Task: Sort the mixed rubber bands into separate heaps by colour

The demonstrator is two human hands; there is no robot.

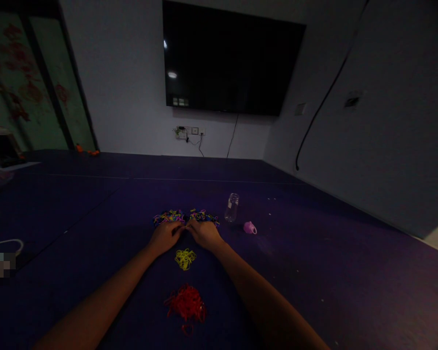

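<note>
My left hand (165, 237) rests at the near edge of a mixed pile of small coloured rubber bands (170, 216), fingers bent together. Beside it, my right hand (206, 235) is at the right part of the pile, its fingers also drawn together. The fingertips of both hands nearly meet at the middle of the pile; what they pinch is too small and dark to make out. Closer to me, between my forearms, lies a small heap of yellow rubber bands (185, 259). Nearer still is a larger heap of red rubber bands (187, 304).
A clear plastic bottle (231, 208) stands right of the pile, with a pink cap with a loop (249, 227) beside it. Everything rests on a dark blue-purple floor (306, 253). A television (233, 58) hangs on the far wall; a cable (323, 104) runs down the right wall.
</note>
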